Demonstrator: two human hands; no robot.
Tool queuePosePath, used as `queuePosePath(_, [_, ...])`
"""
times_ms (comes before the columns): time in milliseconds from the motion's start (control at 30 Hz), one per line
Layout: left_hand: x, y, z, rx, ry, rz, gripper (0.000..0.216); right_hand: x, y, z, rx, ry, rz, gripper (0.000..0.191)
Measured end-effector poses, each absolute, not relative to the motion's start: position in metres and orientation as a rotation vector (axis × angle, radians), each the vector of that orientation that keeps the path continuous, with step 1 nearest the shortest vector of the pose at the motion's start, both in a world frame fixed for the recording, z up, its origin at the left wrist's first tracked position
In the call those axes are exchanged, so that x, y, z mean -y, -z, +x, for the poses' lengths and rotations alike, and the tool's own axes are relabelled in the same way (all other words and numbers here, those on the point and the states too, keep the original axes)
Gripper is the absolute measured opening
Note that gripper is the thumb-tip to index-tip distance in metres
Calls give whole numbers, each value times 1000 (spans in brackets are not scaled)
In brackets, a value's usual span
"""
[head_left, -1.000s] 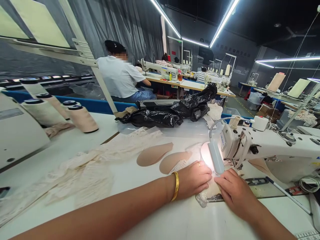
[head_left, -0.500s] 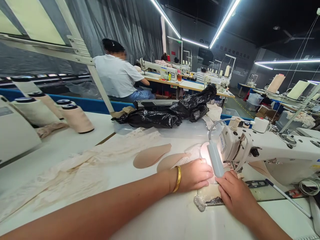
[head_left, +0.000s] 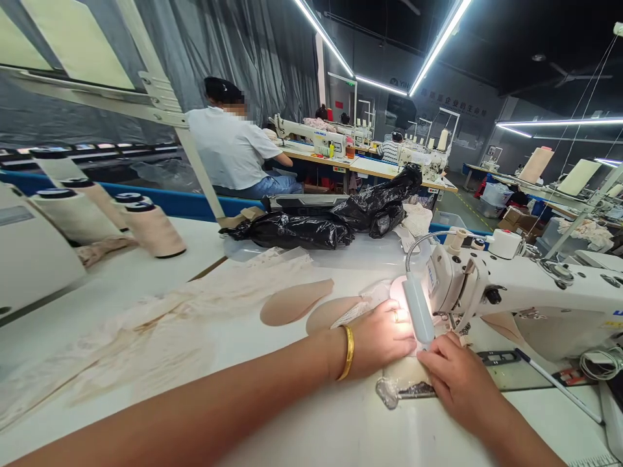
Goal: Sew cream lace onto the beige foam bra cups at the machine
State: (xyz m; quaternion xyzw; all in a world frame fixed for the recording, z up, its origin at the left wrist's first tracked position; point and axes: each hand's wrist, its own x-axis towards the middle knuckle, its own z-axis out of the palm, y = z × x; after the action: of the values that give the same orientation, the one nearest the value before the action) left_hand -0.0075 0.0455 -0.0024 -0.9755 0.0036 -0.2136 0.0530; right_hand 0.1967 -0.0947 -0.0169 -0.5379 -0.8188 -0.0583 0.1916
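My left hand [head_left: 384, 337], with a gold bangle and a ring, lies flat on a pale lace fabric piece [head_left: 402, 379] just left of the sewing machine's needle. My right hand [head_left: 457, 379] presses the same piece from the near side, fingers stretched toward the needle area. The white sewing machine [head_left: 516, 292] stands at the right, its gooseneck lamp [head_left: 416, 314] shining on both hands. Two beige foam bra cups [head_left: 296, 301] lie on the table just beyond my left hand.
Pale lace fabric [head_left: 160, 331] is spread over the white table on the left. Thread cones [head_left: 150, 227] stand at the far left. Black plastic bags [head_left: 335, 220] lie at the table's back edge. A person in a white shirt [head_left: 233, 149] sits at another machine beyond.
Both hands have slid slightly away from me toward the needle with the fabric piece. The view has shifted a little.
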Motion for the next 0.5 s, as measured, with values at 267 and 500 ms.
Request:
queuePosePath(267, [-45, 10, -11, -6, 671, -3035, 30, 92, 20, 199, 2301, 170, -1489, 30])
queuePosePath(500, [-47, 4, -10, 109, 570, -3034, 28, 90, 24, 201, 2284, 152, -1501, 43])
